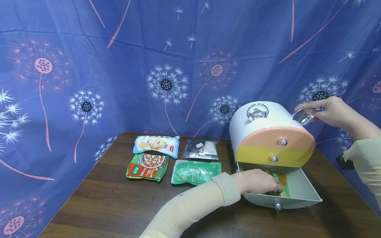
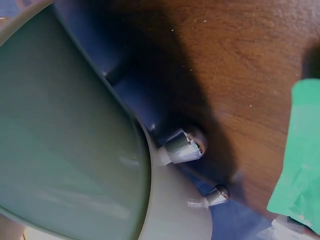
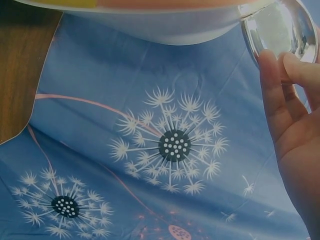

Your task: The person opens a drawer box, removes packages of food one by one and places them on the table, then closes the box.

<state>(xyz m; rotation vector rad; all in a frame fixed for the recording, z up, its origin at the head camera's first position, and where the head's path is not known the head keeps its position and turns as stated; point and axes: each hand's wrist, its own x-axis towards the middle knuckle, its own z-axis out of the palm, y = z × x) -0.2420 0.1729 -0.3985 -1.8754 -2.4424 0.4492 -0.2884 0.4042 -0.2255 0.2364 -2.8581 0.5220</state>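
A white rounded drawer box (image 1: 238,127) stands at the right of the table, with an orange drawer, a yellow drawer and, lowest, a pale green drawer (image 1: 309,193) pulled open. My left hand (image 1: 258,181) reaches into that open drawer, its fingers bent down and gripping a green and orange food packet (image 1: 282,180); the fingertips are partly hidden. The left wrist view shows the drawer's inner wall (image 2: 65,130), not the hand's grip. Up at the box's right side, my right hand (image 1: 330,110) pinches a round silver disc (image 3: 275,32) fixed to the box.
Left of the box lie a green pouch (image 1: 196,172), a clear bag with dark and white contents (image 1: 200,149), a blue and white packet (image 1: 156,145) and a green and red packet (image 1: 148,166). A second silver disc (image 1: 257,112) sits on the box top. A blue dandelion-print cloth (image 1: 125,82) hangs behind.
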